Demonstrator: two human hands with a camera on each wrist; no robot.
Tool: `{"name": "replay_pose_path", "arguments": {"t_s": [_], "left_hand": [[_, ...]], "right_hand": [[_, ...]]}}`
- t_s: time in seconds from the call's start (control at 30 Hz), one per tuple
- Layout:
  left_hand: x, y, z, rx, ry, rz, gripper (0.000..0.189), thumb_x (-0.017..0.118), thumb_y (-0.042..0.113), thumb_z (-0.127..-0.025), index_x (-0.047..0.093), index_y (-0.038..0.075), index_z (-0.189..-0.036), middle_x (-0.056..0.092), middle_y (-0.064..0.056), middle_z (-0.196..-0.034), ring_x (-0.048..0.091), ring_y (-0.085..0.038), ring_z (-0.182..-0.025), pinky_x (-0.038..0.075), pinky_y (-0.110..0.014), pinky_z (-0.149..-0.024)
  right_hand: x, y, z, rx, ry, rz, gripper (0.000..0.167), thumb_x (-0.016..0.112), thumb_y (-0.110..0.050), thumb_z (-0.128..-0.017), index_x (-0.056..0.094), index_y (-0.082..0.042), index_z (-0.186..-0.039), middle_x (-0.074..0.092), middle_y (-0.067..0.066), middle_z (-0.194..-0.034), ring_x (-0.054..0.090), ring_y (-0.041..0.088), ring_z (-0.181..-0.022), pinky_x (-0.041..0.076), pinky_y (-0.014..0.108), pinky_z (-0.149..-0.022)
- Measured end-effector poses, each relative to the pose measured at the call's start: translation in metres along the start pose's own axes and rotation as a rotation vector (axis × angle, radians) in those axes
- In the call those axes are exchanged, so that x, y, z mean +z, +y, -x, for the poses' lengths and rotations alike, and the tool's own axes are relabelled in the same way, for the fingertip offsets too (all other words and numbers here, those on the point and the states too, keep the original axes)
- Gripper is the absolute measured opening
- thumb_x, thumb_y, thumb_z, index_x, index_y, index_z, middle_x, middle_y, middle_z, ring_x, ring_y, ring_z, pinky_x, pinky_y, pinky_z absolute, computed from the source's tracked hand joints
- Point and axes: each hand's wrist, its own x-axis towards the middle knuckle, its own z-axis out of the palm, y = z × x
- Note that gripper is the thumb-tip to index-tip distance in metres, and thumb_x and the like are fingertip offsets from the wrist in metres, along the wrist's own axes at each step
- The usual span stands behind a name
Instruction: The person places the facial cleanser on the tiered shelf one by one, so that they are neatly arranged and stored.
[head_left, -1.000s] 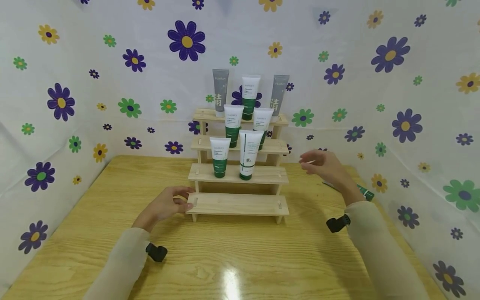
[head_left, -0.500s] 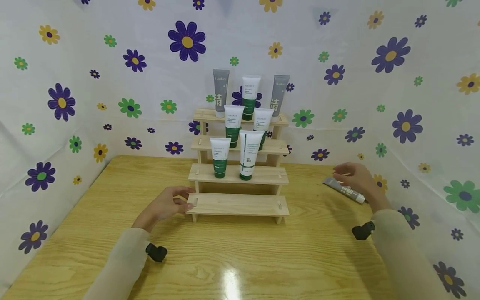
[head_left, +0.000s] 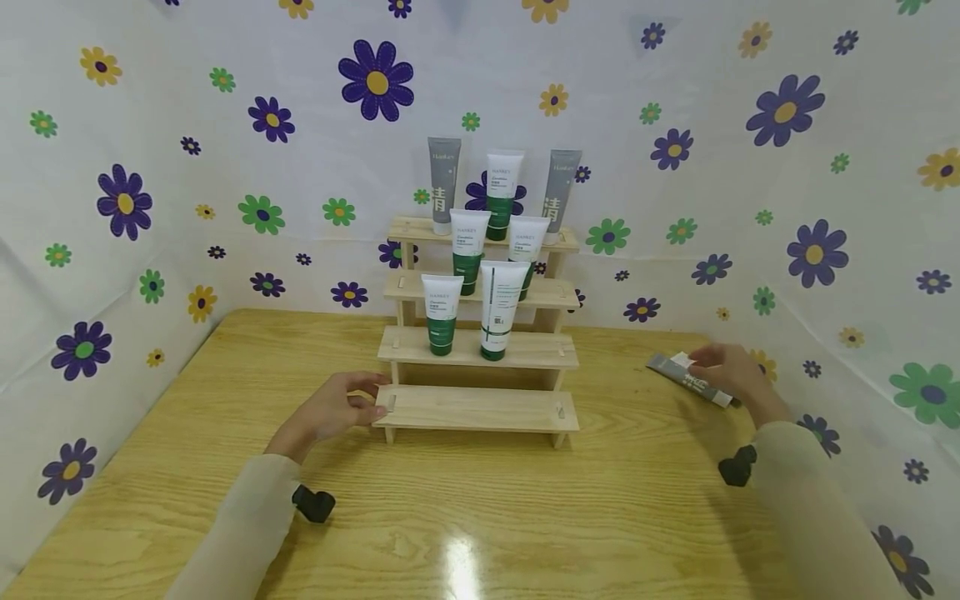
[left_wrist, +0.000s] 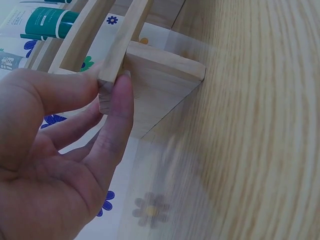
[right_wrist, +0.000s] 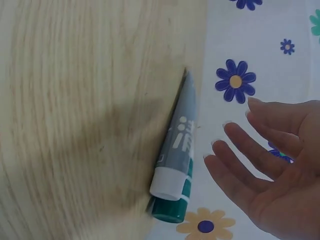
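My left hand [head_left: 333, 408] pinches the left end of the lowest shelf of a stepped wooden display stand [head_left: 472, 408], thumb and fingers on opposite faces of the board [left_wrist: 117, 55]. On the table at the right lies a grey squeeze tube [head_left: 686, 377] with a white cap. A second tube [right_wrist: 170, 212], with a green cap, lies against it, mostly hidden. My right hand [head_left: 731, 371] is right over this pair, fingers bent and apart with a gap to the thumb in the right wrist view. A white tube end shows by its fingertips in the head view.
Two grey tubes [head_left: 444, 183] and a white-and-green tube [head_left: 501, 196] stand on the top shelf. Two white-and-green tubes [head_left: 468, 250] are on the shelf below, two more [head_left: 441, 315] on the one under that. A flowered cloth [head_left: 300, 167] borders the table [head_left: 420, 517] behind and at the sides.
My right hand has moved right and down from beside the stand to the lying tubes. The left hand keeps its hold on the shelf, and the standing tubes have not moved.
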Motion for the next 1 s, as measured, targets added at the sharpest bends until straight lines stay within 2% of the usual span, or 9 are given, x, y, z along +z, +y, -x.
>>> {"name": "replay_pose_path", "arguments": {"t_s": [0.13,0.33,0.53,0.8,1.0], "left_hand": [[-0.001,-0.001,0.0,0.005,-0.001,0.001,0.053,0.071,0.009,-0.097,0.052,0.0,-0.146,0.055,-0.026,-0.133,0.068,-0.02,-0.095,0.062,-0.034,-0.083],[-0.001,-0.002,0.0,0.009,-0.003,0.002,0.054,0.071,0.008,-0.097,0.052,-0.001,-0.146,0.056,-0.025,-0.131,0.068,-0.021,-0.095,0.062,-0.033,-0.082],[-0.001,-0.001,0.0,0.004,0.0,0.007,0.054,0.071,0.007,-0.097,0.052,-0.001,-0.146,0.055,-0.025,-0.131,0.068,-0.02,-0.095,0.062,-0.033,-0.082],[0.0,0.001,0.001,-0.009,0.011,0.003,0.054,0.072,0.008,-0.097,0.052,0.002,-0.147,0.054,-0.025,-0.134,0.067,-0.019,-0.097,0.062,-0.033,-0.085],[0.001,0.001,0.001,0.0,0.007,-0.004,0.054,0.072,0.009,-0.097,0.052,0.001,-0.147,0.053,-0.025,-0.134,0.068,-0.019,-0.097,0.062,-0.032,-0.084]], "right_hand": [[0.003,0.009,-0.002,0.007,0.012,0.048,0.045,0.059,-0.019,-0.103,0.054,0.014,-0.133,0.057,0.04,-0.133,0.055,0.057,-0.12,0.05,0.065,-0.097],[0.011,0.023,-0.007,-0.037,0.039,0.122,0.036,0.059,-0.014,-0.101,0.06,0.017,-0.121,0.062,0.04,-0.122,0.058,0.057,-0.112,0.051,0.064,-0.094],[0.016,0.026,-0.009,-0.053,0.079,0.18,0.03,0.059,-0.009,-0.098,0.063,0.015,-0.116,0.065,0.038,-0.117,0.059,0.057,-0.11,0.049,0.065,-0.094],[0.021,0.026,-0.012,-0.036,0.095,0.217,0.028,0.063,0.0,-0.09,0.065,0.014,-0.114,0.066,0.036,-0.115,0.061,0.055,-0.108,0.05,0.064,-0.093],[0.025,0.03,-0.014,-0.026,0.085,0.183,0.033,0.067,0.005,-0.082,0.066,0.014,-0.114,0.066,0.037,-0.116,0.06,0.056,-0.109,0.049,0.064,-0.094]]}}
